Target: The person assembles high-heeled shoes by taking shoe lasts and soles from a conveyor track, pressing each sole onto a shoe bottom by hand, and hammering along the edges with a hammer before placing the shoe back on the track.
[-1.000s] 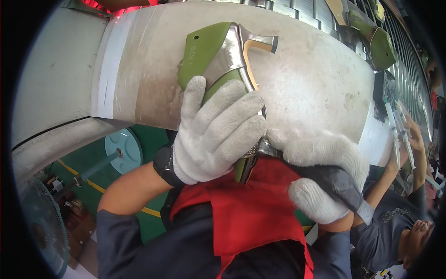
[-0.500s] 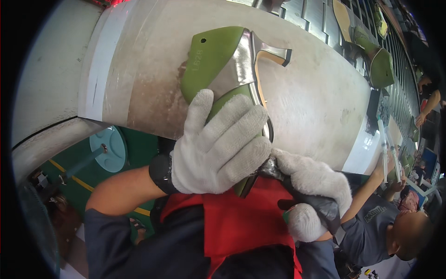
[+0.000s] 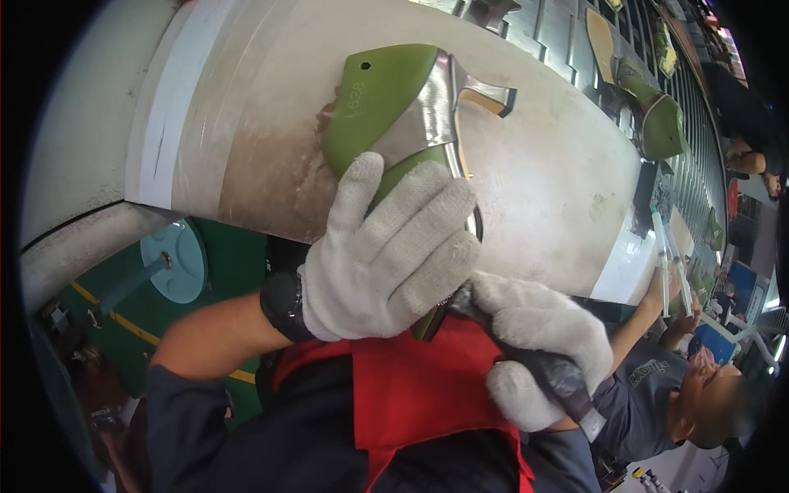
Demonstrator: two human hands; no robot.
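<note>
A silver high-heeled shoe point(image 3: 434, 111) on a green shoe last point(image 3: 386, 78) lies on its side on the pale worktop, its heel to the right and its toe end toward me. My left hand point(image 3: 390, 246), in a white knitted glove, holds it, thumb on the green last and fingers laid across the upper. My right hand point(image 3: 546, 329), gloved alike, is closed round a dark, tape-wrapped hand tool point(image 3: 563, 378) with a flat metal end. The tool's other end meets the shoe's toe beside my left fingers; the contact itself is hidden.
A slatted metal conveyor point(image 3: 567, 53) runs along the far side, carrying another green last point(image 3: 662, 127) and a tan insole point(image 3: 601, 41). At right, a co-worker point(image 3: 657, 386) holds thin white sticks point(image 3: 662, 255). A round light-blue stool point(image 3: 185, 259) stands on the green floor at left.
My right hand and the tool have shifted slightly left and down by the shoe's toe. The left hand keeps its hold. The view has turned a little.
</note>
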